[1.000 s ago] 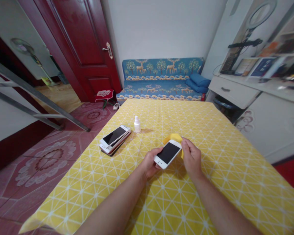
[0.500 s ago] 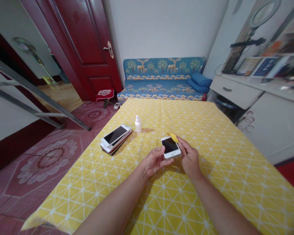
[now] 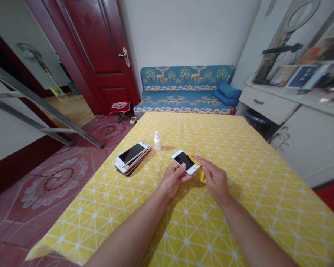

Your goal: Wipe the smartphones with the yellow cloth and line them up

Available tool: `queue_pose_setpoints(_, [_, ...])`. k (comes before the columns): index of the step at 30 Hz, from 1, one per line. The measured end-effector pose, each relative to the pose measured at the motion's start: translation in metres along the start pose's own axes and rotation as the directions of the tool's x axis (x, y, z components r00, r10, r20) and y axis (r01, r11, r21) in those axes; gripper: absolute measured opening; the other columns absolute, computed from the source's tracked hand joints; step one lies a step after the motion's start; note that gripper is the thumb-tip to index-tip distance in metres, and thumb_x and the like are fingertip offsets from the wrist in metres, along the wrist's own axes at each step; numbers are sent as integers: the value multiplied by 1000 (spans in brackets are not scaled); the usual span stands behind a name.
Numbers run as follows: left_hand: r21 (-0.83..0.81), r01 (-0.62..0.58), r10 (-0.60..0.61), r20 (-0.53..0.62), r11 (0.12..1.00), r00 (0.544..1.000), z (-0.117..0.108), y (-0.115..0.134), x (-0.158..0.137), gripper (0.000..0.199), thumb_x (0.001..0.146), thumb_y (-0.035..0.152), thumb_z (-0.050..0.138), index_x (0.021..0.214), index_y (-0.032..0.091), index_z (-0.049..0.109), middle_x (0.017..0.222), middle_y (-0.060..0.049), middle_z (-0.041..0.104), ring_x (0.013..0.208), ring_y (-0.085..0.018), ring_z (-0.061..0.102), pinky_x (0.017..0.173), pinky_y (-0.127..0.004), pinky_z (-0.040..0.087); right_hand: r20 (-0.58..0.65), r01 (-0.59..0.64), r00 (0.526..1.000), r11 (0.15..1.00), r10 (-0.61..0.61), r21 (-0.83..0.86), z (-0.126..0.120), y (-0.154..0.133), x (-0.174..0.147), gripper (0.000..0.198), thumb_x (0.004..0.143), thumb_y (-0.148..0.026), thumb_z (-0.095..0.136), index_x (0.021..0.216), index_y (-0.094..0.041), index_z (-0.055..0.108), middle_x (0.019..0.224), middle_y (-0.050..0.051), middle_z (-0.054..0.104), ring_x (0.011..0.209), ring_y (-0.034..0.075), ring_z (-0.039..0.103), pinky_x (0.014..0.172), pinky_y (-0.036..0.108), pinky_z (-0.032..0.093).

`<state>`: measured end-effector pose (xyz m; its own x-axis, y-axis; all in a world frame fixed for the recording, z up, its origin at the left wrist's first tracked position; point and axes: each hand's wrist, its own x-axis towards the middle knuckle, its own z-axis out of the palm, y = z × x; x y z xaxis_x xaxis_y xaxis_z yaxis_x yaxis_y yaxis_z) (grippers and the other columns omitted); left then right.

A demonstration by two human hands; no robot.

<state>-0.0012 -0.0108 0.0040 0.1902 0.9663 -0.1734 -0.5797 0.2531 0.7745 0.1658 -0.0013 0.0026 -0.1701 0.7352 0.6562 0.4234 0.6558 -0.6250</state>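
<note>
A white smartphone (image 3: 180, 158) with a dark screen is gripped by its near side in my left hand (image 3: 173, 178), thumb over the glass. My right hand (image 3: 215, 178) pinches a yellow cloth (image 3: 202, 175) and presses it along the phone's right edge. Part of the cloth hangs below my right fingers. To the left lies a stack of several phones (image 3: 132, 155), a white one on top. A small white bottle (image 3: 157, 141) stands upright between that stack and the phone I hold.
A yellow patterned tablecloth (image 3: 122, 222) covers the table. Beyond it is a blue sofa (image 3: 183, 97). A white desk (image 3: 269, 104) stands at the right, a metal ladder-like frame (image 3: 58, 129) at the left. A red stool (image 3: 119, 107) sits near the door.
The held phone has turned and shifted left, its top end now pointing to the upper left. The cloth has moved from the phone's upper corner down along its right edge.
</note>
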Motion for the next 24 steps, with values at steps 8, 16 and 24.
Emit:
queue_pose_setpoints(8, [-46,-122,113,-159,992,981,-1,-2,4,31,65,34,83,74,10,65,71,-5,69,65,-12,64,69,-24,55,152,187,976,956,-155,-227,10,0,1,44,91,-11,38,126,-25,61,128,5,63,126,20,53,105,44,46])
queue_pose_setpoints(16, [20,-151,152,-147,988,977,-5,3,6,35,70,41,76,84,11,67,74,-5,68,61,-12,62,61,-25,54,293,293,925,945,-241,-146,17,-8,-2,53,89,-4,36,132,-29,55,131,4,61,128,19,51,108,50,40])
queue_pose_setpoints(24, [171,-84,92,-38,982,995,-2,-4,1,37,69,47,74,79,13,63,68,-4,67,54,-13,61,58,-27,54,230,272,943,955,-241,-117,14,-2,1,53,91,-7,36,138,-28,49,135,5,57,131,19,48,109,48,40])
